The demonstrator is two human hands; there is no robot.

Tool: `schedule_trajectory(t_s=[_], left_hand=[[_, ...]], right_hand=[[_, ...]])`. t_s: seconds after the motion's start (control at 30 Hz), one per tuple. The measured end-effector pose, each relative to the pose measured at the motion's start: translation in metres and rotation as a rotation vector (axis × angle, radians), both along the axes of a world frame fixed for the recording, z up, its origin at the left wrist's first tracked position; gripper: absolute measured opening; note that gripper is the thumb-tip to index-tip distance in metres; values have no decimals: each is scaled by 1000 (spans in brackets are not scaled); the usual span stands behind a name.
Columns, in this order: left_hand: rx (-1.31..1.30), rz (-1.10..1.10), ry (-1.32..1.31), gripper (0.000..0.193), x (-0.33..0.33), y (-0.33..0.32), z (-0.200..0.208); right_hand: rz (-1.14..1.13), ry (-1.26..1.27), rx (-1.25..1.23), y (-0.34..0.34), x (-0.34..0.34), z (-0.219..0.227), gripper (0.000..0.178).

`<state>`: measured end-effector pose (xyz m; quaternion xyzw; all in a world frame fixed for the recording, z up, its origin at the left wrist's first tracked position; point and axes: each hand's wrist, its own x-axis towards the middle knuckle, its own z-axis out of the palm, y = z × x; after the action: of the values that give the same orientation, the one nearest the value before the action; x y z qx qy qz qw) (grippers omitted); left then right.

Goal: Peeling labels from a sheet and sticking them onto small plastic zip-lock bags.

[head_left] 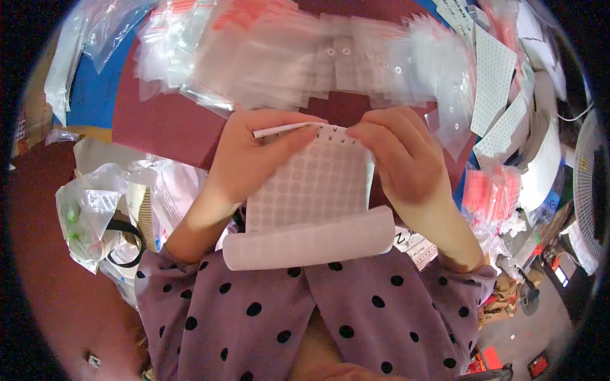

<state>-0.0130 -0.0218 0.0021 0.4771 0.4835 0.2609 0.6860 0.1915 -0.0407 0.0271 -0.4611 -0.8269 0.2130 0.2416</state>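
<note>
Between my hands hangs a white sheet of round stickers (308, 184), its rows of pale circles facing me. Small black printed marks run along its top strip, and the lower end curls into a loose roll (311, 246) over my lap. My left hand (244, 149) is closed on the sheet's upper left edge, where a flap folds over. At the upper right corner, my right hand (406, 152) pinches the same sheet between thumb and fingertips. Just beyond my hands, clear zip bags (254, 60) lie in overlapping rows; some at the right carry small round stickers (398, 70).
More sticker sheets (494, 63) lie at the far right, with a packet of red-edged bags (489, 193) nearer. A fan (589, 184) stands at the right rim. At my left is a clear plastic bag (89, 203) beside a black ring-shaped thing (136, 244).
</note>
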Motion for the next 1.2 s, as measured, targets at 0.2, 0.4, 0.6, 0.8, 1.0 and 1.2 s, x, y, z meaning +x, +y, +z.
schedule_trajectory(t_s=[0.2,0.4,0.6,0.8,1.0,1.2], left_hand=[[28,32,-34,17,-1,-4,2],[-33,50,-10,17,-2,-4,0],[-235,103,-186,19,-9,2,-10],[-487,185,-363,19,-25,6,-12],[-171,172,-46,18,-42,10,-15],[1035,-290,725,34,-11,6,-25]], right_hand=[[-69,116,-142,0,0,4,20],[35,-28,24,-4,-1,-2,28],[264,-300,376,-8,1,-13,45],[430,-287,363,2,-1,-14,41],[301,125,-285,31,2,-9,10],[-26,343,-538,104,-12,-35,27]])
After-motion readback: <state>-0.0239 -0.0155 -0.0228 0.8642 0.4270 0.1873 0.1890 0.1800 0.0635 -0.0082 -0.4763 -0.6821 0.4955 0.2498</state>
